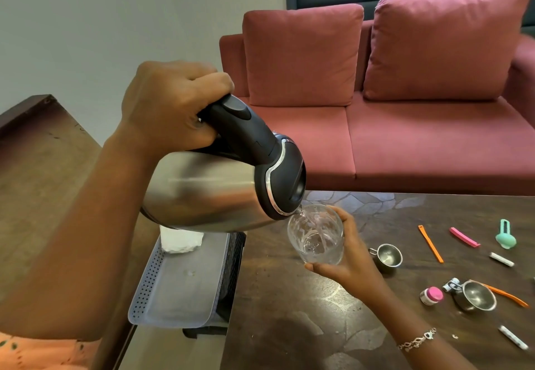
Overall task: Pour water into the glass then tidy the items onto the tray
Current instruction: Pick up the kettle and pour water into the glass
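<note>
Even, soft indoor light, fairly bright, long glare streak on the steel kettle (202, 193), pale sheen on the dark table (362, 297) right of the kettle, soft shadow on the table below the kettle, wide-angle bending at frame edges, near forearm slightly soft.

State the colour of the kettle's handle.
Black, on a silver steel kettle; the handle shows best in the head view, gripped by the left hand.
</note>
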Action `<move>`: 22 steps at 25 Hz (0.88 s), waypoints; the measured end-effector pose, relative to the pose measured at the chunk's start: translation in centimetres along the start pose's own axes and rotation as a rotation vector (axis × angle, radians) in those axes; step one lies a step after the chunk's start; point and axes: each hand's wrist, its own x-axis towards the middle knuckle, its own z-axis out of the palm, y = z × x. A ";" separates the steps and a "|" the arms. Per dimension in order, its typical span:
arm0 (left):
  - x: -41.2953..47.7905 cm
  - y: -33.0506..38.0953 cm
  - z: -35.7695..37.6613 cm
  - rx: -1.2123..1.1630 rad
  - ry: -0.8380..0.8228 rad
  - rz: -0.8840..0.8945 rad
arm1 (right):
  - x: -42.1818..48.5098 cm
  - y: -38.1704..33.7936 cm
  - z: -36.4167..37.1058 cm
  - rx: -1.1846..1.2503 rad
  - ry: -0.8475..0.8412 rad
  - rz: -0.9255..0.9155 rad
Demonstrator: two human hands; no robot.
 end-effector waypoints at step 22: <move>0.2 -0.5 0.6 -0.030 0.024 0.044 | -0.1 0.3 0.1 -0.023 0.009 0.026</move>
